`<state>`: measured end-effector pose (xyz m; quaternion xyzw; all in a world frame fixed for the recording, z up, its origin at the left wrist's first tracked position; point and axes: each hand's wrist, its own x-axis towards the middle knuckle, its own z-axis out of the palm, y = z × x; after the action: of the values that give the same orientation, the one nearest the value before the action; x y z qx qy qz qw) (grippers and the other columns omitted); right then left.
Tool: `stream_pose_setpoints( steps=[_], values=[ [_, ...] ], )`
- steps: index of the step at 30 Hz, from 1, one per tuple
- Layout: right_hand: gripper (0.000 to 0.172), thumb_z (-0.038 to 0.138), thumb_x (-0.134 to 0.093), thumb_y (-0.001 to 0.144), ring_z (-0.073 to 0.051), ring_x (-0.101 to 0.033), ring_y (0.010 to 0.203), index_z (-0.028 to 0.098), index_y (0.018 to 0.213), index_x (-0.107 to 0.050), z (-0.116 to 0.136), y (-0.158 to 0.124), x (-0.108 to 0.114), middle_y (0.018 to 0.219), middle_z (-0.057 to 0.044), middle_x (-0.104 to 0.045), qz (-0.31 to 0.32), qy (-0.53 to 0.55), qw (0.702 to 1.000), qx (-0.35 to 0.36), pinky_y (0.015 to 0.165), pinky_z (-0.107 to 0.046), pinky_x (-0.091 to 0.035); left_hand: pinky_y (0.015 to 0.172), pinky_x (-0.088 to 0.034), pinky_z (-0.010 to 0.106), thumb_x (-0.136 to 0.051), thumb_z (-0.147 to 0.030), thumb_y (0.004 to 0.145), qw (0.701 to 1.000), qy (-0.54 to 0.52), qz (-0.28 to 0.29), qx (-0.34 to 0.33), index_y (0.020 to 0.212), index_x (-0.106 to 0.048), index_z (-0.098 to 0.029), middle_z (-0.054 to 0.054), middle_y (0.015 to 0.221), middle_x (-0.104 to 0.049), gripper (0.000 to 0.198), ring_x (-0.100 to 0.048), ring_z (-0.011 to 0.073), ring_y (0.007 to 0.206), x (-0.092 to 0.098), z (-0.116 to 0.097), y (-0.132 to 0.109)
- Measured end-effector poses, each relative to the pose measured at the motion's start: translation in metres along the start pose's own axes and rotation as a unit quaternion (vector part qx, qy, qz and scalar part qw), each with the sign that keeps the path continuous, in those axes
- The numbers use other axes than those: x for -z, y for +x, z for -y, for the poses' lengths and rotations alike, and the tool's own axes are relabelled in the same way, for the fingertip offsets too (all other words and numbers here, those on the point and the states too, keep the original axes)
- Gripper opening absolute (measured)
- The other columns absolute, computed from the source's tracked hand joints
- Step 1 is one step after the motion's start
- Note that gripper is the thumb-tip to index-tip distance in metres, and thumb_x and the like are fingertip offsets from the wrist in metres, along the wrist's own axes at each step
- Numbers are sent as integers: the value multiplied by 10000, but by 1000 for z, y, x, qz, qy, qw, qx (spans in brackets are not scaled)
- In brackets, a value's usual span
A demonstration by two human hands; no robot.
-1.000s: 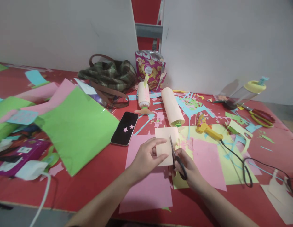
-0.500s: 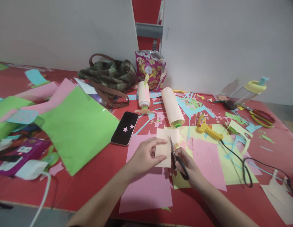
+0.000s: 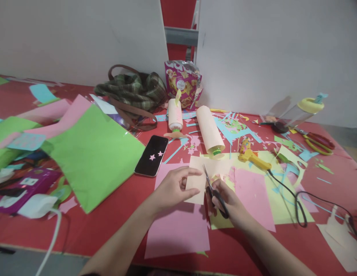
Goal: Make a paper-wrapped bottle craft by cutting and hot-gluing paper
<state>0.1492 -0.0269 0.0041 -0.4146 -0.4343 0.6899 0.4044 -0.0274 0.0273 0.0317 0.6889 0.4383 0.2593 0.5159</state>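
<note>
My left hand (image 3: 174, 188) pinches the left edge of a cream paper sheet (image 3: 199, 180) just above the red table (image 3: 115, 218). My right hand (image 3: 228, 203) grips black-handled scissors (image 3: 213, 189), whose blades reach up into the cream paper near its middle. Under both hands lies a pink sheet (image 3: 178, 226), with another pink sheet (image 3: 253, 197) and a pale yellow sheet (image 3: 282, 199) to the right.
A phone (image 3: 152, 155) lies left of the hands beside a large green sheet (image 3: 95, 157). Two paper-wrapped bottles (image 3: 209, 129), a yellow glue gun (image 3: 252, 155) with black cord, a plaid bag (image 3: 132, 94), a snack packet (image 3: 182, 82), red scissors (image 3: 318, 141) and scraps crowd the back.
The cream paper has shifted slightly left and tilted in my left hand, and the scissors sit a little further along the sheet.
</note>
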Motion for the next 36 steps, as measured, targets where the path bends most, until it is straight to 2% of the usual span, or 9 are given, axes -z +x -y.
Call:
stream_pose_setpoints(
  steps=[8, 19, 25, 31, 36],
  values=[
    [260, 397, -510, 775, -121, -551, 541, 215, 777, -323, 2, -2, 4, 634, 25, -538, 41, 13, 999, -5, 483, -243, -365, 434, -361, 161, -572, -198, 650, 1000, -12, -2, 2, 972, -574, -211, 7, 878, -571, 323, -346, 30, 443, 1, -1, -1],
    [269, 399, -522, 767, -117, -550, 555, 218, 773, -323, 0, -1, 2, 670, 23, -549, 34, 13, 999, 4, 516, -250, -377, 380, -310, 151, -579, -207, 645, 1000, -7, -3, 8, 978, -569, -206, -1, 819, -565, 332, -328, 37, 439, -2, 1, -2],
    [256, 387, -513, 778, -107, -544, 527, 215, 768, -323, 2, -2, 1, 622, 39, -539, 19, 11, 1000, 1, 497, -238, -373, 414, -332, 173, -570, -240, 658, 1000, -8, -6, 6, 997, -563, -206, 8, 833, -561, 342, -364, 43, 448, -5, 3, -1],
    [279, 404, -514, 770, -108, -539, 479, 215, 743, -310, 4, -2, 0, 579, 47, -534, 22, 5, 1000, -6, 474, -238, -364, 430, -326, 172, -580, -228, 648, 1000, -8, -7, 7, 986, -564, -206, -23, 743, -541, 339, -322, 38, 438, -4, 3, -1],
    [289, 429, -502, 770, -130, -560, 470, 216, 764, -307, 3, -1, 3, 528, 51, -531, 37, -4, 999, -19, 444, -228, -337, 417, -302, 155, -574, -206, 646, 999, -22, 14, 18, 978, -563, -200, -18, 796, -537, 332, -292, 28, 444, 0, 1, 0]
  ],
)
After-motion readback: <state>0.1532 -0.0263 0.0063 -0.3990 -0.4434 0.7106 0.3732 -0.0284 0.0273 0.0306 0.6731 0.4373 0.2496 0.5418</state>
